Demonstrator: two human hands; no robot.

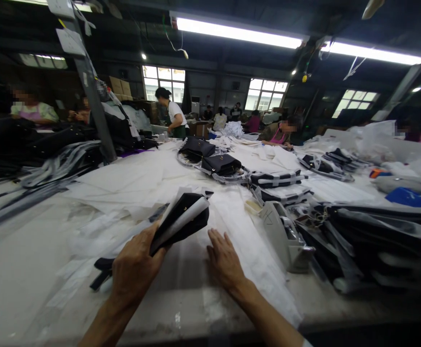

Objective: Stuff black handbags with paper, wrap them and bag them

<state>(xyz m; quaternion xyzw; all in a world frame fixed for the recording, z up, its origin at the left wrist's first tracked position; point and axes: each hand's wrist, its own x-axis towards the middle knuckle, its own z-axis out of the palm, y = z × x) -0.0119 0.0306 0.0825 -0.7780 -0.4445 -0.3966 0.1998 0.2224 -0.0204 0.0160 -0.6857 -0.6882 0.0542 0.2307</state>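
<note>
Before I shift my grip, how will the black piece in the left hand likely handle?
Probably fairly stiff: the black piece juts past the left hand without drooping. Likely light, since that hand alone appears to support it.

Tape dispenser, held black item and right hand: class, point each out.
Tape dispenser [280, 240], head view: grey side.
Held black item [191, 227], head view: dark lower face.
Right hand [227, 264], head view: back of hand.

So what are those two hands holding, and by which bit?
The left hand grips a black bag-like piece by its near end, closest to the wearer. The right hand holds nothing.
</note>
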